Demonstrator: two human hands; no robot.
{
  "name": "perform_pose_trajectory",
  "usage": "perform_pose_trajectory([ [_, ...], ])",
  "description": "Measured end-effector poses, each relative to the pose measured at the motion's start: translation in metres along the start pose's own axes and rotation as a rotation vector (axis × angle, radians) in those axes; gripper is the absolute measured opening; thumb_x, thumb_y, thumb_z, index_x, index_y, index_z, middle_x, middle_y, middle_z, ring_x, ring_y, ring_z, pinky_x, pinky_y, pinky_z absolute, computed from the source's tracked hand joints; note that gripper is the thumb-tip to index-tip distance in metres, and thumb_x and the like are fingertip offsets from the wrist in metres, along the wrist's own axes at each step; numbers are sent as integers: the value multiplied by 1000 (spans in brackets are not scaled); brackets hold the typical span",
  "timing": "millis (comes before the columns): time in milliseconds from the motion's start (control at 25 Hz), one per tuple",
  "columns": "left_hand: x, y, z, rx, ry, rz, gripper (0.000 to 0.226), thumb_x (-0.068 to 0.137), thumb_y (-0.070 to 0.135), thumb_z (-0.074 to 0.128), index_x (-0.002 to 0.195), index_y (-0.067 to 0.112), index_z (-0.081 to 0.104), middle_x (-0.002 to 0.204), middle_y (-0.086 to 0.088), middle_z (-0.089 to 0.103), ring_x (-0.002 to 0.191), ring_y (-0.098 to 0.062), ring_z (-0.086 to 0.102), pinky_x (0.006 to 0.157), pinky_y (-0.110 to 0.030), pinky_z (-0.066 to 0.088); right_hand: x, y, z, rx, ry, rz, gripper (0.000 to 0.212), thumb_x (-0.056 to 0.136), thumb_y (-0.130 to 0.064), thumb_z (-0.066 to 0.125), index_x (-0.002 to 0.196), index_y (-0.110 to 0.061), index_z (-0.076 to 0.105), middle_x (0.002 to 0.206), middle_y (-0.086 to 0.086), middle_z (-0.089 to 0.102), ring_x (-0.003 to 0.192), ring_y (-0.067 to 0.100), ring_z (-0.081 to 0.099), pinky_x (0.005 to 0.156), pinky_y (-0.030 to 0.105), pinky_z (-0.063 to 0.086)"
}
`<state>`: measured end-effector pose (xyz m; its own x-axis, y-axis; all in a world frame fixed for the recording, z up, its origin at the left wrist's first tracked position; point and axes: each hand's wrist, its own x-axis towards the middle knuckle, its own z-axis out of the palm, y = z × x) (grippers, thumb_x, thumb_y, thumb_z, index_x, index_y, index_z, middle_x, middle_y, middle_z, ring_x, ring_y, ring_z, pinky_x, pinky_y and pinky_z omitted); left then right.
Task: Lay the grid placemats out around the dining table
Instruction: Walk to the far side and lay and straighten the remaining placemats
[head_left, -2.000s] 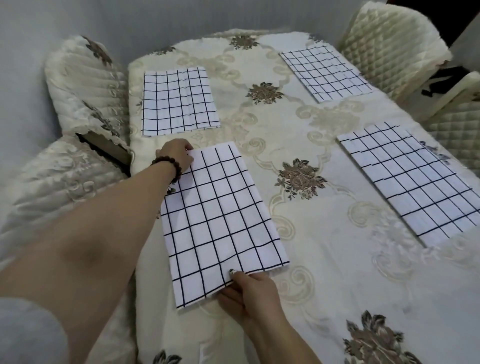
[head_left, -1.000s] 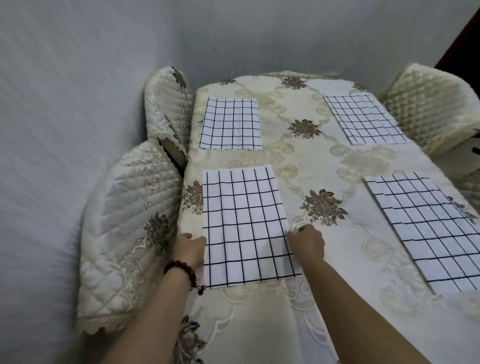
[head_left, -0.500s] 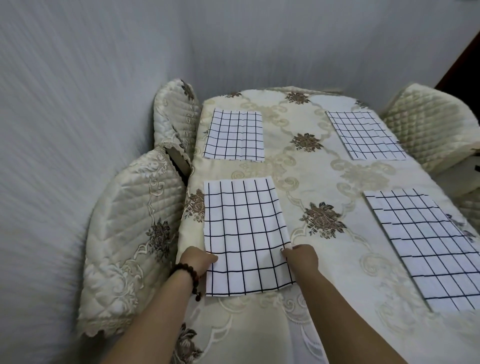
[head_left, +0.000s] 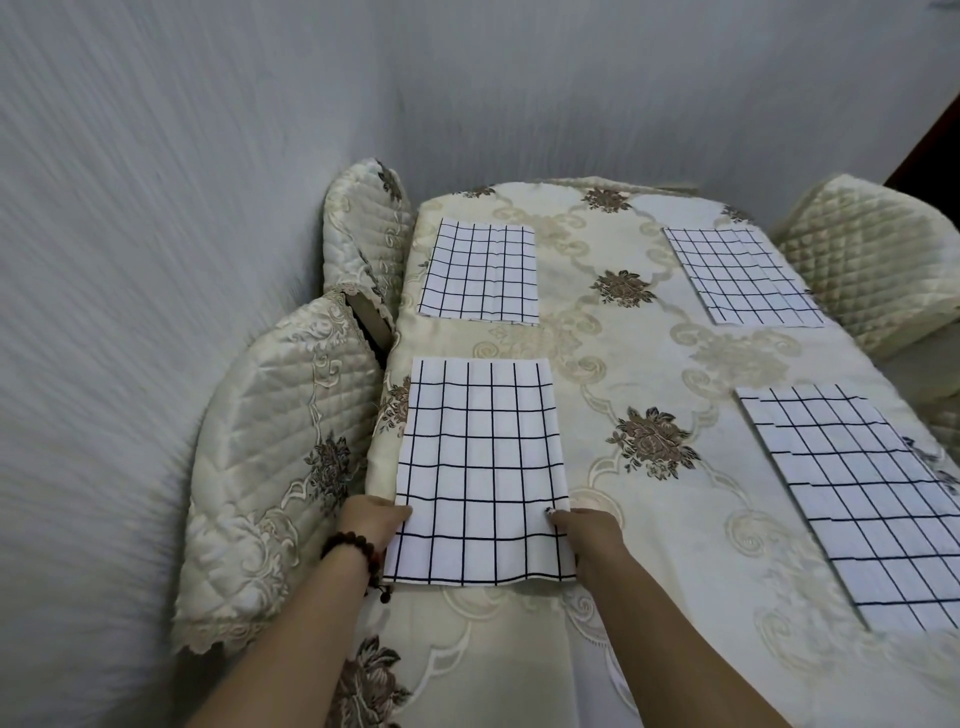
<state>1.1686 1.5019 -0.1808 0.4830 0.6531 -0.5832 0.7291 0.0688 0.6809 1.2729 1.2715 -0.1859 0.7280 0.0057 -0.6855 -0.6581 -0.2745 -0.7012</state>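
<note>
Several white placemats with a black grid lie on the dining table (head_left: 649, 364), which wears a cream floral cloth. The near-left placemat (head_left: 478, 467) lies flat by the table's left edge. My left hand (head_left: 376, 522), with a bead bracelet at the wrist, grips its left side near the front corner. My right hand (head_left: 589, 530) grips its right side at the same height. Untouched are the far-left placemat (head_left: 480, 273), the far-right placemat (head_left: 737, 278) and the near-right placemat (head_left: 852, 493).
Quilted cream chairs press against the table: one by my left arm (head_left: 275, 467), one behind it (head_left: 363, 223), one at the far right (head_left: 872, 260). A grey wall runs close along the left and far sides.
The near-left placemat went from skewed to square with the table edge. Both hands slid down its sides toward the front corners, and my view pulled back and up.
</note>
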Motion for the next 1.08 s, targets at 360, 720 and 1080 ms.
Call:
perform_pose_trajectory([
  [360,0,-6,1,-33,59,-1,35,82,14,72,109,-7,64,113,-19,66,98,-28,60,83,-27,43,0,4,-4,35,-38,-9,8,74,-7,73,68,-5,68,88,23,70,85,41,68,81,58,54],
  [720,-2,-4,1,44,69,37,32,81,15,71,105,-6,66,104,-16,67,95,-29,62,82,-29,45,0,2,-6,38,-22,16,13,72,-6,75,67,1,65,88,26,69,84,42,67,79,60,54],
  [1080,-11,5,-4,232,153,119,17,86,18,56,75,10,66,84,-12,70,83,-29,63,72,-29,48,-7,-6,-21,-237,44,-126,39,81,-27,69,50,-7,56,67,15,63,74,31,62,73,38,50],
])
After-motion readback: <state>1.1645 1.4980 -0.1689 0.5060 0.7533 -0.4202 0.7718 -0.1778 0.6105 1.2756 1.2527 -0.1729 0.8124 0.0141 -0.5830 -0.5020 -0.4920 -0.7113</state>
